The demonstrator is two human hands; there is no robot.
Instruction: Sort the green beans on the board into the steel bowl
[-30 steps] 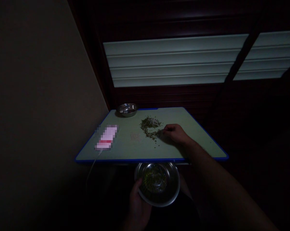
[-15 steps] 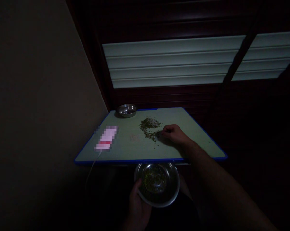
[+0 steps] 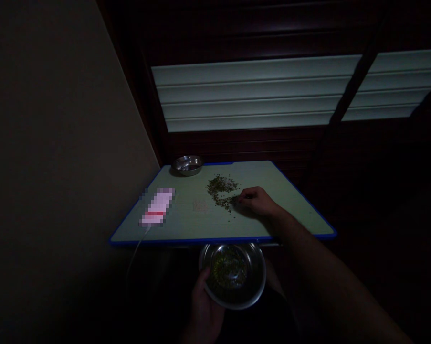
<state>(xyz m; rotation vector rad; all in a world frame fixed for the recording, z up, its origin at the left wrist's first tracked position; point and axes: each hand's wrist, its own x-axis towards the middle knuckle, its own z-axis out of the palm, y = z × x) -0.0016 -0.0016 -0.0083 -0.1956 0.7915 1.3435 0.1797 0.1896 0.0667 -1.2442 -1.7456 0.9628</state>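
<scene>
My left hand (image 3: 207,306) grips the left rim of a metal bowl (image 3: 254,286), thumb over the edge. The bowl hangs below the table's front edge and has small green beans or seeds (image 3: 224,270) in its bottom. On the pale green tabletop (image 3: 272,181) lies a loose pile of small dark green beans or seeds (image 3: 218,184), with a trail running toward the front. My right hand (image 3: 256,200) rests at the right end of that trail, fingers curled together at the seeds. Whatever is between its fingertips is too dark and small to make out.
A second metal bowl (image 3: 188,166) stands at the table's back left corner. A blurred-out phone (image 3: 158,205) with a white cable (image 3: 136,251) lies at the left. Behind the table is a dark panelled front with pale slats (image 3: 247,95); a wall (image 3: 68,143) rises at left.
My right hand has shifted very slightly left at the seeds, fingers still curled. The whole view has moved a little. My left hand and the bowl keep their place.
</scene>
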